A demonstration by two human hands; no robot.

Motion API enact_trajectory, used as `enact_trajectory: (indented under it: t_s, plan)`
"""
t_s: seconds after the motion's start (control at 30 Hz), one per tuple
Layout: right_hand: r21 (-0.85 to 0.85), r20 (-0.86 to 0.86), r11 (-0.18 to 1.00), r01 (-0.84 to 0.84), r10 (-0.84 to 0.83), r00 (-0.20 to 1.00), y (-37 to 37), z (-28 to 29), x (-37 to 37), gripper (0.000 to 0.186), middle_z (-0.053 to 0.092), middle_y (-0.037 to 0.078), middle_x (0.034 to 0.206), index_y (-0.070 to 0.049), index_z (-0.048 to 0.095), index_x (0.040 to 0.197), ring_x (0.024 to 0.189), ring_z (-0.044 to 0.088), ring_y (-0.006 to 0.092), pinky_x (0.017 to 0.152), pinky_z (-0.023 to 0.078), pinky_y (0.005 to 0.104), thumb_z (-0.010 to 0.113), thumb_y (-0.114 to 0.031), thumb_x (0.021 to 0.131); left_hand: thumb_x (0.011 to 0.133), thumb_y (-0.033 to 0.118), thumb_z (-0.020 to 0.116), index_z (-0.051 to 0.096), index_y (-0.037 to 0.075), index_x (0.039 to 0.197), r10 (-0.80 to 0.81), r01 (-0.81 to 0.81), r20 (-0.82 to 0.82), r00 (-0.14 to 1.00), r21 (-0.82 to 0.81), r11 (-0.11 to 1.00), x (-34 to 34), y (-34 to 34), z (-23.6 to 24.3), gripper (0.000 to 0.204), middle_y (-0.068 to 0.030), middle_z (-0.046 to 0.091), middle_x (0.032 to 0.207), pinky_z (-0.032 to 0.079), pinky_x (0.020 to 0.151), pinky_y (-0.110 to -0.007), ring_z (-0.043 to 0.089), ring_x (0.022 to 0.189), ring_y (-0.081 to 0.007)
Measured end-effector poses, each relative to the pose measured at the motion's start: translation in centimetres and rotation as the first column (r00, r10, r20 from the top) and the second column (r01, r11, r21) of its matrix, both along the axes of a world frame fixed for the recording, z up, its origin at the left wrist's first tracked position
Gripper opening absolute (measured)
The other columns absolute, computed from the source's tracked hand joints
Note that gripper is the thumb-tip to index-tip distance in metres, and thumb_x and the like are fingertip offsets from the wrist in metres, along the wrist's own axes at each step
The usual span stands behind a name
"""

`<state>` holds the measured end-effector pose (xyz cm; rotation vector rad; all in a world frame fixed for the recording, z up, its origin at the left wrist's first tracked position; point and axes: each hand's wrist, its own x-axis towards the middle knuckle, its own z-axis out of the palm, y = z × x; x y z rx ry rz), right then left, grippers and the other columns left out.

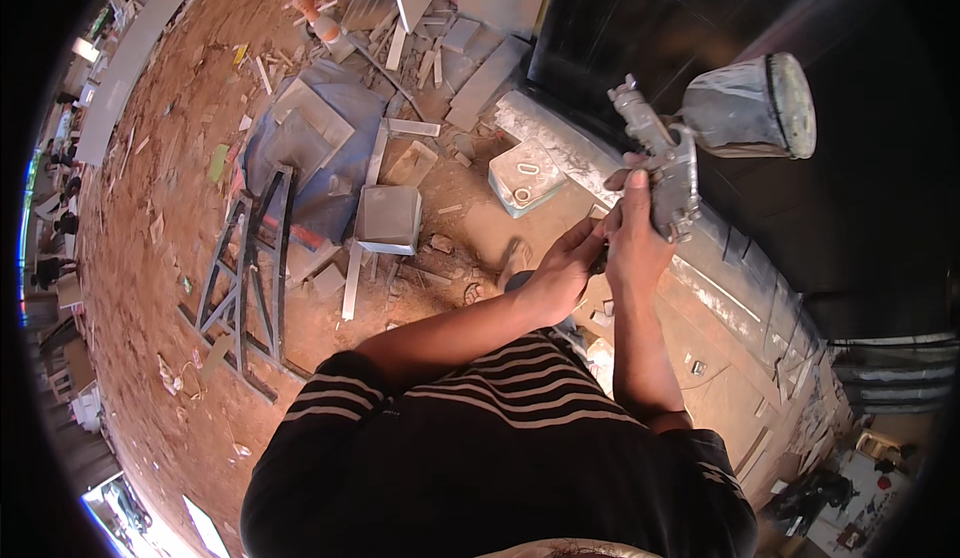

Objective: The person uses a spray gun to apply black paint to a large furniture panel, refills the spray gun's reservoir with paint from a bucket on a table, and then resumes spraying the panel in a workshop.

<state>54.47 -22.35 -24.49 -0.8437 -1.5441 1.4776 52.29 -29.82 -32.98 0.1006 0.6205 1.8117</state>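
My right hand grips the handle of a metal spray gun, thumb up along it. The gun has a large dusty cup jutting to the right. My left hand is closed beside my right hand, around a dark part at the bottom of the gun, possibly a hose or fitting; its fingertips are partly hidden. Beyond my hands, a pale square container with openings on top sits beside a long dusty board. A second boxy container stands farther left.
Dark glossy panels rise on the right. At left are a metal frame, a blue sheet with boards and scattered offcuts. An orange-topped bottle lies at the back. Small distant figures show at the far left rim.
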Motion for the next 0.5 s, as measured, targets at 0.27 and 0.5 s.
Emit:
enact_trajectory:
  t_s: [0.27, 0.5]
  plan:
    - [-0.015, -0.094, 1.0, -0.013, 0.012, 0.996, 7.2, -0.6, -9.5, 0.032, 0.064, 0.006, 0.083, 0.003, 0.059, 0.116, 0.051, 0.045, 0.004, 0.044, 0.035, 0.0213, 0.059, -0.026, 0.1, 0.107, 0.035, 0.044, 0.056, 0.007, 0.118, -0.169, 0.143, -0.355, 0.92, -0.097, 0.985, -11.4, 6.6, -1.5, 0.032, -0.0003, 0.058, 0.103, 0.041, 0.089, -0.027, 0.054, 0.096, -0.011]
    - [0.027, -0.151, 0.988, 0.155, -0.149, 0.977, 15.0, 3.5, -17.2, 0.033, 0.063, 0.009, 0.085, -0.001, 0.058, 0.119, 0.045, 0.038, 0.0072, 0.044, 0.033, 0.0234, 0.056, -0.029, 0.101, 0.093, 0.045, 0.063, 0.064, 0.005, 0.106, -0.596, 0.477, -0.803, 0.006, -0.521, 0.708, -20.4, 10.2, -17.4, 0.043, -0.0153, 0.068, 0.09, 0.05, 0.08, -0.042, 0.066, 0.086, -0.0295]
